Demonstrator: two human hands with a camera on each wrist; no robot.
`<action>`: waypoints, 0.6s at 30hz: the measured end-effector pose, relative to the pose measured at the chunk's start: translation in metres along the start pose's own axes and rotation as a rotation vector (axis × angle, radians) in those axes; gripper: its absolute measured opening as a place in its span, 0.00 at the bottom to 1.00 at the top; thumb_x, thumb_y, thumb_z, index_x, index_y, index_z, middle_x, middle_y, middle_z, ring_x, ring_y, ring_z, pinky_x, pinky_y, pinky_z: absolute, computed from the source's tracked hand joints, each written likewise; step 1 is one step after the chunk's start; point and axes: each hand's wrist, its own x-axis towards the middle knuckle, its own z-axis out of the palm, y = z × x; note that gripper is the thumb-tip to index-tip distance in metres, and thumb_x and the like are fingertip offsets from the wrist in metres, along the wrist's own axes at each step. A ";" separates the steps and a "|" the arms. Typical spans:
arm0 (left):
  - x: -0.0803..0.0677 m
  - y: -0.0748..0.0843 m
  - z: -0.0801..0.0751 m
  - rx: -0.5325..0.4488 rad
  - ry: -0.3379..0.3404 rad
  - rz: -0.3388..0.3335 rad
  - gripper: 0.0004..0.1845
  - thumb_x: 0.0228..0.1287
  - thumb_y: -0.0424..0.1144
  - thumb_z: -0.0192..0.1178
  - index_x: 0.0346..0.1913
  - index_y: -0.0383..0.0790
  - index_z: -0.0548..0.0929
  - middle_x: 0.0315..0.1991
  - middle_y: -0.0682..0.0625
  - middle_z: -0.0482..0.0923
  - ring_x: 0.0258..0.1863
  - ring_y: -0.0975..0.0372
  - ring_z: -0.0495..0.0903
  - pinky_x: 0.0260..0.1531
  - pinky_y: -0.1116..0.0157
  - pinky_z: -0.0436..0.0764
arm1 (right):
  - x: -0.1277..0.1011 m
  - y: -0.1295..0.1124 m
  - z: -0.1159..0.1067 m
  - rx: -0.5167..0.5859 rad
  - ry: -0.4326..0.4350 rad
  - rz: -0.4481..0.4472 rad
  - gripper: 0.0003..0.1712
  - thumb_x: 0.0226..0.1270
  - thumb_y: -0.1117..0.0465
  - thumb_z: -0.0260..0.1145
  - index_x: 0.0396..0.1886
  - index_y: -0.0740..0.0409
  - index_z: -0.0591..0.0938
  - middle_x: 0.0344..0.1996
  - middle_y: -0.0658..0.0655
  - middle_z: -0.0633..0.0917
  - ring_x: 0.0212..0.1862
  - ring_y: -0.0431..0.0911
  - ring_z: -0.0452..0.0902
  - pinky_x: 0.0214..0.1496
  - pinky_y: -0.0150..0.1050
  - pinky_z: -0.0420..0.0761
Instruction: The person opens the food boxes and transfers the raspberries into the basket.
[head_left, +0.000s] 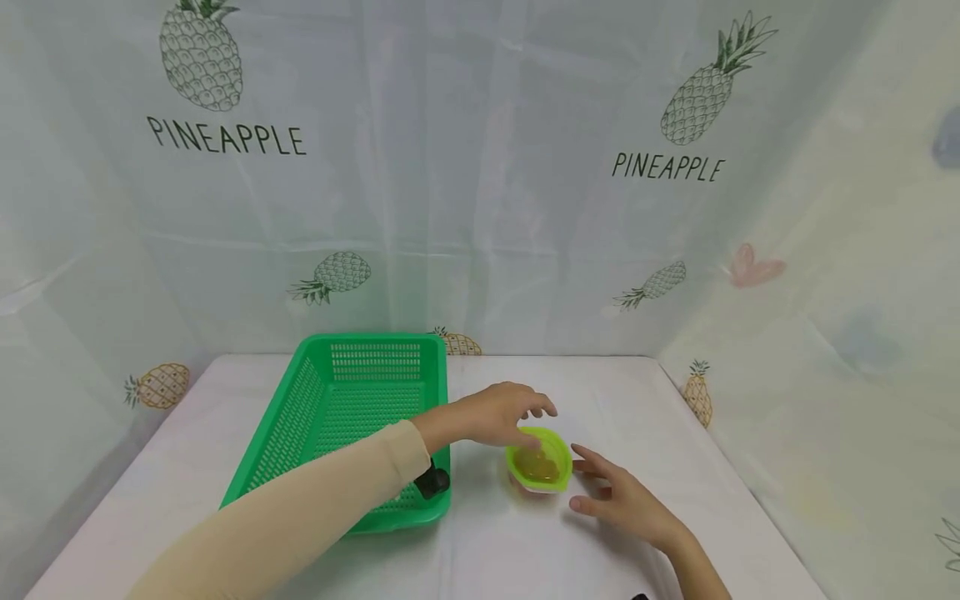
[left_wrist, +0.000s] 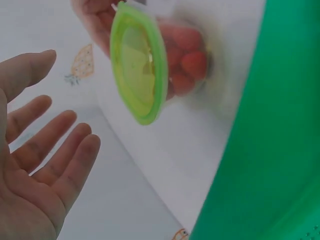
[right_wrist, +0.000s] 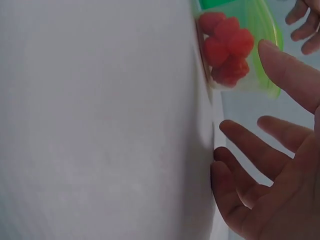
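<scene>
A small clear tub (right_wrist: 255, 55) with a lime-green lid (head_left: 553, 460) stands upright on the white table. Through its wall several red, berry-like pieces (left_wrist: 187, 60) show. Above the lid's far left side hovers my left hand (head_left: 498, 414), fingers spread and apart from the lid in the left wrist view. To the right of the tub is my right hand (head_left: 626, 504), its fingers loosely bent around bare air. In the right wrist view the thumb is close to the lid; whether it touches cannot be told.
A green plastic basket (head_left: 438, 400) with slatted sides sits to the left, under my left forearm, with a black wrist camera (head_left: 432, 481) by its right rim. Behind the white table (head_left: 510, 550) hangs a pineapple-print curtain (head_left: 480, 208), which also runs along both sides.
</scene>
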 end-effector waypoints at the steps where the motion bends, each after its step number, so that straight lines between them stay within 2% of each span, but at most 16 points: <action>1: 0.000 0.000 0.002 -0.003 -0.010 -0.002 0.25 0.71 0.46 0.71 0.68 0.53 0.81 0.59 0.55 0.84 0.59 0.61 0.82 0.60 0.62 0.79 | 0.001 0.000 -0.002 0.008 -0.015 -0.004 0.48 0.72 0.50 0.75 0.84 0.56 0.62 0.70 0.62 0.79 0.73 0.63 0.72 0.65 0.48 0.82; 5: -0.001 0.001 0.011 -0.012 -0.050 0.001 0.24 0.71 0.45 0.71 0.67 0.51 0.82 0.59 0.52 0.84 0.58 0.62 0.80 0.56 0.63 0.80 | 0.006 0.002 -0.011 0.023 -0.054 -0.019 0.45 0.74 0.52 0.72 0.84 0.56 0.63 0.70 0.62 0.80 0.71 0.64 0.74 0.65 0.49 0.82; 9: -0.002 0.003 0.016 -0.007 -0.066 -0.011 0.24 0.69 0.45 0.72 0.66 0.51 0.83 0.58 0.53 0.84 0.57 0.64 0.79 0.56 0.64 0.80 | 0.010 0.005 -0.018 0.037 -0.087 -0.037 0.42 0.77 0.54 0.69 0.84 0.56 0.62 0.70 0.62 0.80 0.69 0.63 0.76 0.64 0.41 0.81; 14: -0.001 0.014 0.018 -0.024 -0.042 -0.067 0.24 0.66 0.43 0.74 0.64 0.47 0.84 0.57 0.51 0.85 0.56 0.63 0.79 0.53 0.66 0.80 | 0.016 0.006 -0.024 0.072 -0.116 -0.035 0.38 0.81 0.56 0.65 0.84 0.55 0.62 0.71 0.65 0.79 0.68 0.62 0.78 0.60 0.33 0.79; 18: 0.000 0.027 0.025 -0.048 -0.002 -0.133 0.23 0.63 0.41 0.76 0.60 0.45 0.86 0.52 0.51 0.86 0.48 0.66 0.77 0.46 0.69 0.78 | 0.019 0.007 -0.025 0.103 -0.129 -0.022 0.37 0.82 0.55 0.63 0.84 0.54 0.63 0.71 0.66 0.78 0.68 0.62 0.78 0.58 0.32 0.79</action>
